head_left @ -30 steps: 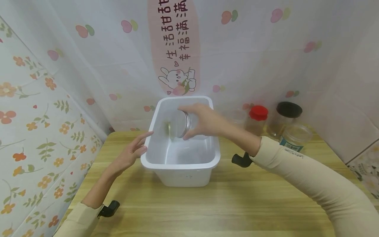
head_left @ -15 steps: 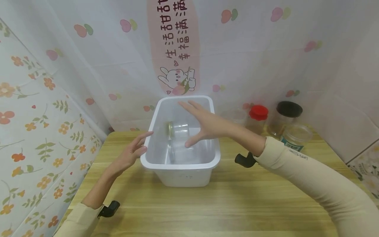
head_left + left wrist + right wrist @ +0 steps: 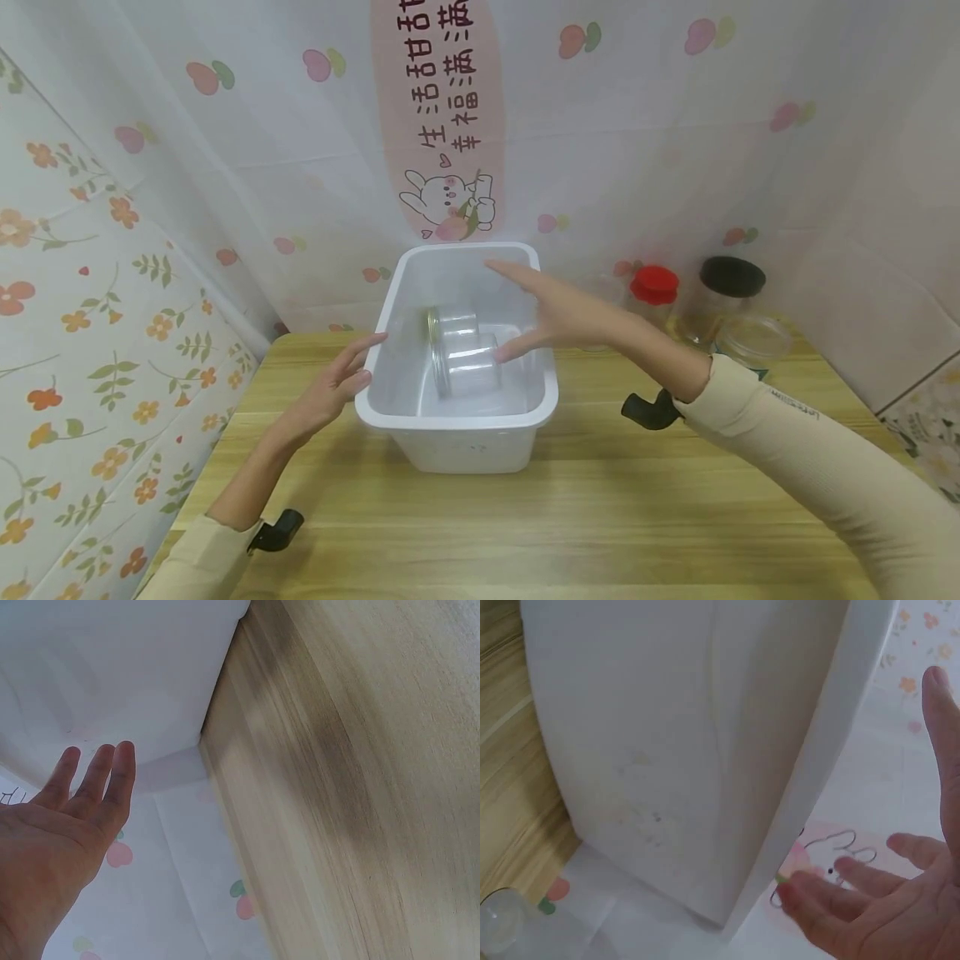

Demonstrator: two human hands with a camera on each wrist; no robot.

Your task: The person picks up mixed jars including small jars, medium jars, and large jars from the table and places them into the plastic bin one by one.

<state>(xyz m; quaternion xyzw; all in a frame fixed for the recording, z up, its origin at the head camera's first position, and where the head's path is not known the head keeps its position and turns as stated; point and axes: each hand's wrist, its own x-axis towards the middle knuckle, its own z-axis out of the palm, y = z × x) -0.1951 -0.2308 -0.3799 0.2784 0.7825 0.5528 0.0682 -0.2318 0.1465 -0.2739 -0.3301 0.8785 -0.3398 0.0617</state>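
A white plastic tub (image 3: 457,421) stands on the wooden table. Inside it two clear jars lie on their sides: a smaller jar (image 3: 457,323) with a gold lid towards the back, and a larger jar (image 3: 474,367) with a silvery lid nearer the front. My left hand (image 3: 333,392) rests its fingers at the tub's left rim, fingers fairly straight. Above the tub's right rim my right hand (image 3: 566,312) is spread, thumb apart from the fingers, holding nothing. The right wrist view shows that hand (image 3: 885,900) beside the tub's rim with its fingers loose.
At the back right of the table (image 3: 600,517) stand a red-lidded jar (image 3: 655,287), a black-lidded jar (image 3: 727,283), a clear-lidded jar (image 3: 753,337) and a faint clear container (image 3: 600,292). A patterned curtain (image 3: 637,150) hangs behind the tub.
My right hand has let go of the larger jar, which now lies in the tub beside the gold-lidded one. That hand has drawn back to the right; the left hand has stayed put.
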